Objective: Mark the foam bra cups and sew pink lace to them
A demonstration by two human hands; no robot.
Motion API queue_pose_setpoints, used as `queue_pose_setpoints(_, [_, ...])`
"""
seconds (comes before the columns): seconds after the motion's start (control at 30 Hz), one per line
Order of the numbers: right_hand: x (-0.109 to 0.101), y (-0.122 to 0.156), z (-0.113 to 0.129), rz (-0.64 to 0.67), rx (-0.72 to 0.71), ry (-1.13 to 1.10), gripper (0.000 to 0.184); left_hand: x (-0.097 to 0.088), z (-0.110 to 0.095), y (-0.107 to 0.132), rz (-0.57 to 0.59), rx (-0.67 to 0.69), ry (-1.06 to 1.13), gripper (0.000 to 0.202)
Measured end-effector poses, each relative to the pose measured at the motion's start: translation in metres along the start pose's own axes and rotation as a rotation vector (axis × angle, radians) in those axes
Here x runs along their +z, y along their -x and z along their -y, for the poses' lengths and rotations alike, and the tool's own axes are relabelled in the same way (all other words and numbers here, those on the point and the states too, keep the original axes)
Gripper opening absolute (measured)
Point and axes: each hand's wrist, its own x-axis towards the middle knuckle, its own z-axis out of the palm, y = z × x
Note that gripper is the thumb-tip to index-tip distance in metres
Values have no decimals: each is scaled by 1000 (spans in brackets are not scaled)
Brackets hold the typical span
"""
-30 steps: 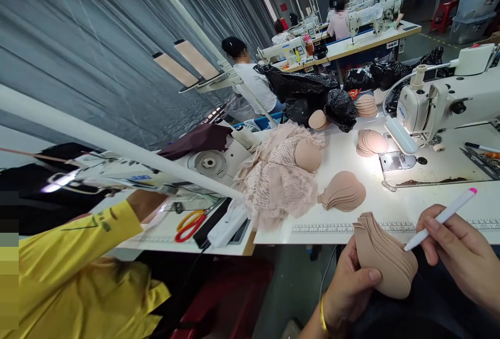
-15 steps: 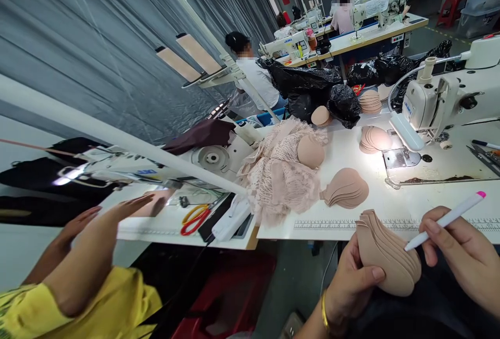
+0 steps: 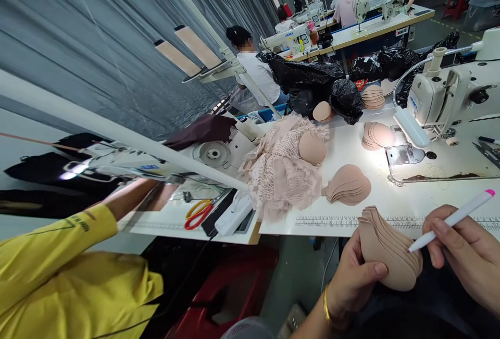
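Observation:
My left hand (image 3: 357,271) is closed round a fanned stack of beige bra pads (image 3: 386,258), held over my lap at the table's front edge. Its thumb presses on the front pad. My right hand (image 3: 455,240) grips a white marker pen (image 3: 464,216) with a pink end, and the pen's tip touches the edges of the stacked pads. On the table just beyond lies another fan of beige pads (image 3: 349,185). Left of it is a heap of beige lace fabric (image 3: 285,172) with a single round pad (image 3: 312,147) resting on top.
A sewing machine (image 3: 449,94) stands at the right, with a pad stack (image 3: 377,136) beside its needle plate. A printed ruler (image 3: 332,221) runs along the front edge. Scissors (image 3: 198,215) lie left, near a co-worker's yellow sleeve (image 3: 78,235). Black plastic bags (image 3: 346,102) sit behind.
The pen tip has come onto the pad edges, leaving a small dark mark or contact point there. The co-worker's arm at the left has reached farther forward under their machine.

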Motion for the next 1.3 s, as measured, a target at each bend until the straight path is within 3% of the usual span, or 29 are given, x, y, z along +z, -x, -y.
queue_pose_setpoints(0.17, [-3, -1, -6, 93, -33, 15, 37, 1, -1, 0, 1, -3, -12, 70])
queue_pose_setpoints(0.3, [4, 5, 1, -5, 5, -19, 39, 2, -2, 0, -3, -6, -10, 71])
queue_pose_setpoints(0.47, [10, 10, 7, 30, 7, -15, 42, 3, -2, -1, -23, -16, -2, 74])
queue_pose_setpoints(0.63, [3, 10, 1, -8, -38, 59, 41, 3, -4, -2, -25, -10, 2, 73])
queue_pose_setpoints(0.77, [-1, 10, -10, 127, -108, 92, 36, 3, 0, 0, -28, -13, 6, 71])
queue_pose_setpoints(0.87, [-4, 8, -19, 157, -57, 10, 37, 1, -3, 0, -23, -24, -26, 70])
queue_pose_setpoints(0.93, [-8, 3, -26, 80, -25, -71, 36, -2, -20, -8, -26, 0, -117, 70])
queue_pose_setpoints(1.03, [-14, -11, -36, -58, -46, -134, 33, -12, -72, -37, -92, 119, -365, 74])
queue_pose_setpoints(1.2, [-12, -31, -47, -242, 16, -150, 44, -34, -182, -121, -280, 297, -847, 74])
queue_pose_setpoints(1.3, [-9, -34, -49, -258, 27, -193, 53, -46, -221, -168, -410, 355, -1018, 67])
